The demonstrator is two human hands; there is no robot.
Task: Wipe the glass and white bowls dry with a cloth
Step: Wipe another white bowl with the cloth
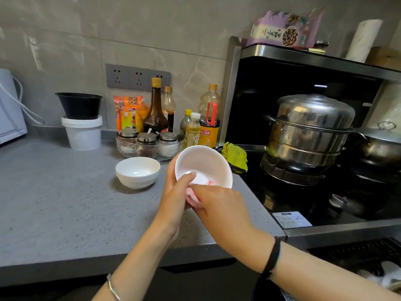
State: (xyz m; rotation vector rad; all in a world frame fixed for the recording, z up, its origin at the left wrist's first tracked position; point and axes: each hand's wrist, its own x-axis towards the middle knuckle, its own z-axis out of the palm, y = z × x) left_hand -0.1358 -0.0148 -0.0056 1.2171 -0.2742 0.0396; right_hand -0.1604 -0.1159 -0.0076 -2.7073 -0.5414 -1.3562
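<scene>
White ceramic bowl (204, 161), round and glossy, is held tilted toward the camera above the grey speckled counter (65, 203), near the edge of the black stove top (282, 192). The left hand (175, 198) grips its rim, thumb inside and fingers behind. The right hand (219, 205) is curled round a pink-and-white cloth (192, 197), pressing it into the bowl's lower inside. Another plain white bowl (137, 171) stands upright on the counter to the left, just in front of a clear glass bowl (123, 149) holding 3 lidded jars (147, 137).
</scene>
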